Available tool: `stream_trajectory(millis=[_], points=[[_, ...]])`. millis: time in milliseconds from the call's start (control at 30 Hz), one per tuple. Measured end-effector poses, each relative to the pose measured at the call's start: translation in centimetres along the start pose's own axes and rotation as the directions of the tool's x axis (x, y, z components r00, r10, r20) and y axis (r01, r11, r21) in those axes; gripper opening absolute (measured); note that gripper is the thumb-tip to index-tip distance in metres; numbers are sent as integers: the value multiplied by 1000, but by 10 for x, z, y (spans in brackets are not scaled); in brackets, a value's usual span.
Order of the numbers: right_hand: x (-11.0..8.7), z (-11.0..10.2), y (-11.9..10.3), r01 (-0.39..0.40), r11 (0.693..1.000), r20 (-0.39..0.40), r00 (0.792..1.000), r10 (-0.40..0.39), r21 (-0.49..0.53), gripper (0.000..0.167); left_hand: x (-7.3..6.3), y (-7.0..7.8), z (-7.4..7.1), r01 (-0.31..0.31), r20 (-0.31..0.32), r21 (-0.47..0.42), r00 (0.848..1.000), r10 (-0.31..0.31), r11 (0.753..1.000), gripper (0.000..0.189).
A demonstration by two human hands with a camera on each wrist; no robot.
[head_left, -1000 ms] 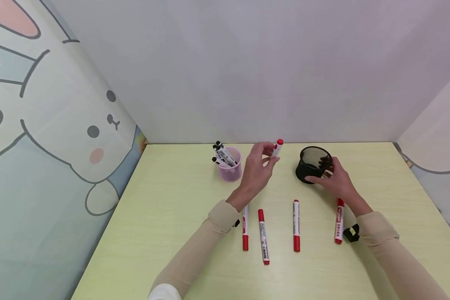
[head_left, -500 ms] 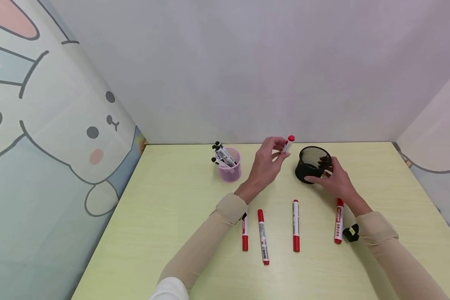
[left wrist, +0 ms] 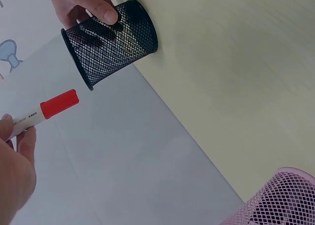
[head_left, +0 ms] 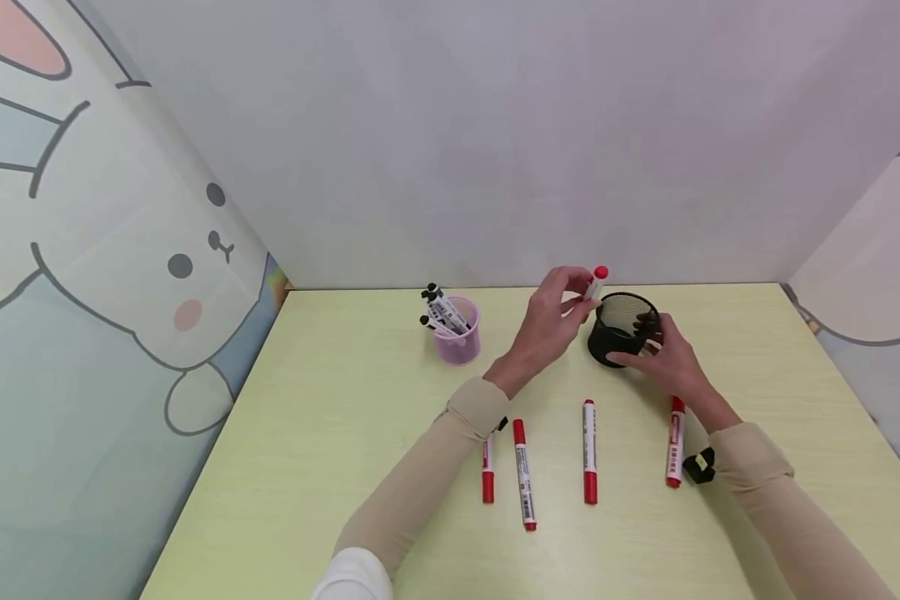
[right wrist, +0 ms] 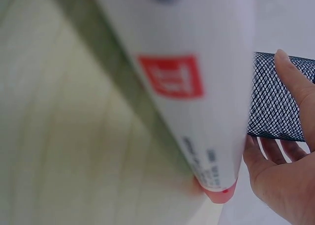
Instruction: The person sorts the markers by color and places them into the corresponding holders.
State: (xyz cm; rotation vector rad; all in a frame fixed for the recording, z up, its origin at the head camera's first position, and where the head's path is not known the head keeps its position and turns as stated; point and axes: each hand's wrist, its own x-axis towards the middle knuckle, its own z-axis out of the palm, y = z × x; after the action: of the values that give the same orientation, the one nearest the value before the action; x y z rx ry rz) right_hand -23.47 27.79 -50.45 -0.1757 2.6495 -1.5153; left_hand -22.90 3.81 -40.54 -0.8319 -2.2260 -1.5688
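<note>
My left hand [head_left: 551, 321] pinches a red marker [head_left: 596, 283] with a white barrel, held up at the left of the black mesh pen cup [head_left: 613, 340]. In the left wrist view the marker's red end [left wrist: 60, 104] points toward the cup's open rim, with a small gap between them. My right hand [head_left: 671, 358] grips that cup from its right side, thumb in front and fingers behind. The right wrist view has the right hand [right wrist: 290, 171] around the mesh wall [right wrist: 275, 97], and a marker [right wrist: 197, 87] lying on the table looms large and blurred in front.
A pink mesh cup [head_left: 461, 346] holding several black-capped markers [head_left: 446, 312] stands at the back left. Red markers lie on the table: one [head_left: 525, 475] near the middle, another [head_left: 589, 454] right of it, one [head_left: 488, 479] partly under the left forearm, one [head_left: 675, 446] near the right wrist.
My left hand has moved right with the red marker, from beside the pink cup to near the black cup's rim. The right hand and the black cup stay in place.
</note>
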Motion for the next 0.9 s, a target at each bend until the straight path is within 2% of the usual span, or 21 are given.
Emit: stream_trajectory(millis=[533, 767, 900], points=[[0, -1, 0, -12, 1000, 6, 1000, 12, 6, 97, 18, 8, 23, 12, 96, 58, 995, -18, 998, 39], [0, -1, 1, 3, 1000, 15, 1000, -3, 3, 95, 20, 5, 34, 24, 138, 60, 990, -32, 998, 38], [1, -1, 1, 6, 1000, 15, 1000, -6, -2, 94, 18, 0, 40, 32, 169, 90, 985, -47, 995, 37]])
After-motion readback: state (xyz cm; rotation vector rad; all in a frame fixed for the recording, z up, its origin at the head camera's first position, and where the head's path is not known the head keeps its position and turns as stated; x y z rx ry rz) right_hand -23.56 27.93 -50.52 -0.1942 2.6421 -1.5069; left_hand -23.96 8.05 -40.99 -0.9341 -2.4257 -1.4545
